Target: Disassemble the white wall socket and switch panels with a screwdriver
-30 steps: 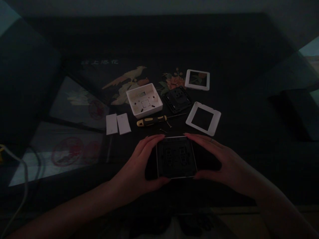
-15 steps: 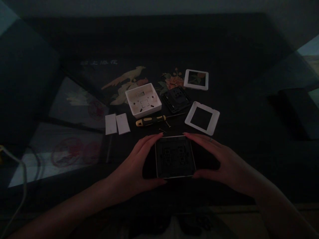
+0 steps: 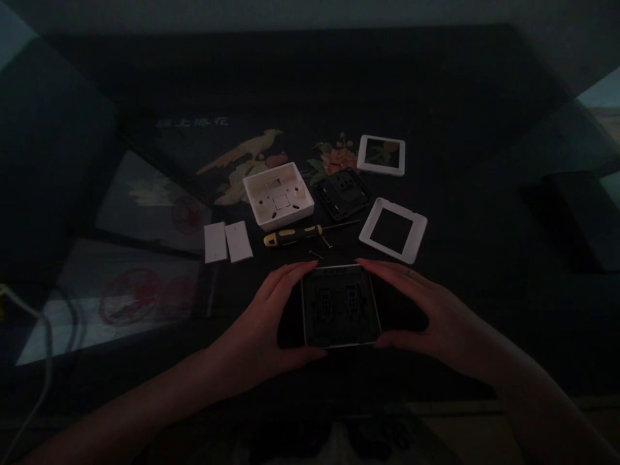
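Between my two hands is a square wall switch [image 3: 341, 307] with a black inner face and a thin pale rim. My left hand [image 3: 264, 329] grips its left corners, fingers at the far edge and thumb at the near edge. On the other side my right hand [image 3: 431, 313] holds the right corners the same way; a ring shows on one finger. Just beyond lie small screws [image 3: 327, 242] and a yellow-and-black screwdriver [image 3: 295, 235]. Farther back are an open white mounting box [image 3: 279, 197] and a black socket module [image 3: 345, 192].
Two white rectangular plates [image 3: 227, 242] lie to the left of the screwdriver. A white square frame [image 3: 415, 234] rests at the right, with another white frame [image 3: 380, 172] farther back. A dark block-shaped object [image 3: 581, 219] is at far right, and a pale cable [image 3: 47, 349] at far left.
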`<control>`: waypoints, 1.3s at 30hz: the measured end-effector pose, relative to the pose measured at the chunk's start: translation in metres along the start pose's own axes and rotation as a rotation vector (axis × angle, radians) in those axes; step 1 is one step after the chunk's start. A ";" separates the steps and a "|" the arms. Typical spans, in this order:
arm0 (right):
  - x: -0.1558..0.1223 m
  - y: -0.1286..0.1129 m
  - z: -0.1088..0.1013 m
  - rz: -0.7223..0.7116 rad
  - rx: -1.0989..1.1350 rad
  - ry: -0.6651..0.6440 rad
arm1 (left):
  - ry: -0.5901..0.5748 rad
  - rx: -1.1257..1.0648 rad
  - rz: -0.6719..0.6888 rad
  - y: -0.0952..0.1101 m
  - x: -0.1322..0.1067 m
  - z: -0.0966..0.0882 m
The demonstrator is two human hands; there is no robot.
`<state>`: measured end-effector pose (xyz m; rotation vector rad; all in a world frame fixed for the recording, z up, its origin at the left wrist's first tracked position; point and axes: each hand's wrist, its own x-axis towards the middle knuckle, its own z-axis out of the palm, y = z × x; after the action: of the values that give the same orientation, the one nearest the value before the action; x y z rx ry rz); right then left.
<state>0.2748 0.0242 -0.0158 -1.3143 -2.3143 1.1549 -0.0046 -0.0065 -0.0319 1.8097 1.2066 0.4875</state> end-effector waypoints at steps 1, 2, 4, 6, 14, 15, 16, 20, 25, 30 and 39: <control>0.000 0.000 0.000 0.003 0.004 -0.001 | 0.001 0.007 0.001 0.000 0.000 0.000; 0.000 -0.001 -0.001 0.006 0.008 -0.003 | 0.001 0.015 0.003 0.000 0.000 0.000; 0.000 -0.001 -0.001 0.006 0.016 -0.005 | 0.006 0.031 0.004 0.001 -0.001 0.000; -0.001 0.000 -0.001 -0.001 0.017 -0.005 | 0.006 0.046 0.006 0.001 0.000 0.000; -0.004 0.002 0.001 -0.014 0.013 0.008 | 0.011 0.049 0.007 0.000 0.000 0.001; -0.004 0.001 0.000 -0.011 0.012 0.002 | 0.013 0.044 0.009 0.000 0.000 0.001; -0.003 0.001 0.000 -0.009 0.013 -0.006 | 0.011 0.042 0.009 -0.001 0.000 0.001; 0.001 0.001 -0.005 -0.018 0.047 0.008 | -0.022 0.029 0.026 0.000 -0.002 -0.003; 0.009 -0.006 -0.017 -0.039 -0.004 0.246 | 0.114 0.004 0.011 0.005 0.003 -0.016; 0.043 -0.018 -0.031 -0.180 -0.174 0.219 | 0.236 0.044 0.013 0.004 0.012 -0.022; 0.120 -0.043 -0.025 -0.236 -0.535 -0.184 | 0.073 0.041 0.140 -0.006 0.003 -0.006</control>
<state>0.1943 0.1216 0.0124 -1.0645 -2.9540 0.6247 -0.0110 -0.0001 -0.0336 1.9347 1.1506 0.6172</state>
